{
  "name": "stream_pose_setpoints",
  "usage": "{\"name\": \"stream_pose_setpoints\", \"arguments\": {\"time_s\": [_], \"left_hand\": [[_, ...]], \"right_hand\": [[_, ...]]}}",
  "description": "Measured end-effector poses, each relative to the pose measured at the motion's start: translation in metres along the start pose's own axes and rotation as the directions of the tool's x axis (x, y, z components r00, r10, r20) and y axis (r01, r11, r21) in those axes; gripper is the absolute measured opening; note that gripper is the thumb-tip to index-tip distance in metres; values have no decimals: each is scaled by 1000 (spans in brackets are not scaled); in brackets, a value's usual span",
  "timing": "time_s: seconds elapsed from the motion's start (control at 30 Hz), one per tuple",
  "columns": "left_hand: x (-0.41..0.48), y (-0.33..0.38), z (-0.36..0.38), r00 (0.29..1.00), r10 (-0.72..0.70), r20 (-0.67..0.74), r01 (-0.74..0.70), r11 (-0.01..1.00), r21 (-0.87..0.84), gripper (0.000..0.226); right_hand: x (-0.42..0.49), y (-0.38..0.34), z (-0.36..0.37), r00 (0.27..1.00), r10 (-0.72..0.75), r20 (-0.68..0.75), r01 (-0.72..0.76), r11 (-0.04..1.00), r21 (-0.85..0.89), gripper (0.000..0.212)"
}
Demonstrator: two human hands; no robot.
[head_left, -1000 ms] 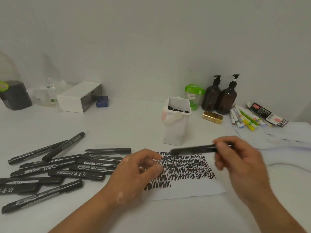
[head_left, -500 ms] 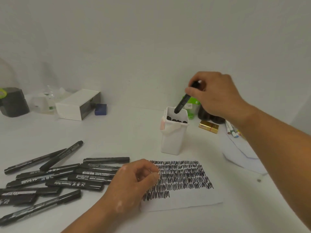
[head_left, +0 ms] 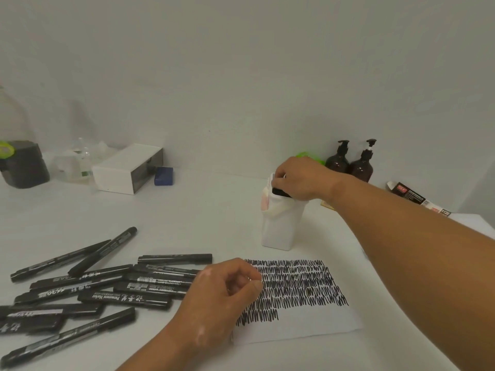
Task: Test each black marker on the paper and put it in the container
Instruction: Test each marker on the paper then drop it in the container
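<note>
Right hand sits over the container mouth, fingers on black marker ends; whether it grips them cannot be told. Left hand rests loosely curled, holding nothing, on the paper.

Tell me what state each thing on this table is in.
White container, upright, open-topped, black marker ends showing at its mouth.
Right hand, at the container's mouth; whether it grips a marker cannot be told.
Paper, flat, covered with rows of black scribbles.
Left hand, fingers loosely curled, resting on the paper's left edge.
Loose black markers, capped, lying piled on the table's left.
Pump bottles, upright, side by side.
</note>
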State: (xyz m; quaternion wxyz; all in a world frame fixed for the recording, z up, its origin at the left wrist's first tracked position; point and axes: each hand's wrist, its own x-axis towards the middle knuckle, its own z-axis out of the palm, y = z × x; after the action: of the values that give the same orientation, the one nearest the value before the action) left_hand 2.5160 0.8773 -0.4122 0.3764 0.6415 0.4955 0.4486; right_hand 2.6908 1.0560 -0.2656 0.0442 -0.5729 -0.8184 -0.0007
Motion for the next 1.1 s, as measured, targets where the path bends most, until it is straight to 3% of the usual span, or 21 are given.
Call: {"name": "stream_pose_setpoints", "arguments": {"time_s": [0.13, 0.37, 0.5, 0.67, 0.8, 1.1], "left_hand": [[1, 1, 1, 1000, 2, 7, -2, 1000, -2, 2], [2, -1, 0, 1000, 8, 17, -8, 1000, -11, 3], [1, -1, 0, 1000, 10, 8, -10, 1000, -9, 4], [2, -1, -1, 1000, 14, -4, -14, 1000, 11, 5], [2, 0, -2, 1000, 17, -5, -17, 1000, 22, 3], [-1, -4, -1, 998, 57, -5, -56, 991, 118, 13]], "right_hand": [[0, -2, 4, 998, -7, 58, 8, 1000, -28, 38], [-5, -4, -2, 999, 20, 48, -20, 1000, -6, 33], [-17, 5, -18, 999, 29, -25, -24, 985, 172, 31], [-69, 19, -21, 973, 4, -231, 72, 944, 323, 15], [-132, 29, 19, 964, -22, -263, 131, 905, 404, 6], [-183, 31, 126, 984, 104, -142, 11, 767, 641, 13]]}}
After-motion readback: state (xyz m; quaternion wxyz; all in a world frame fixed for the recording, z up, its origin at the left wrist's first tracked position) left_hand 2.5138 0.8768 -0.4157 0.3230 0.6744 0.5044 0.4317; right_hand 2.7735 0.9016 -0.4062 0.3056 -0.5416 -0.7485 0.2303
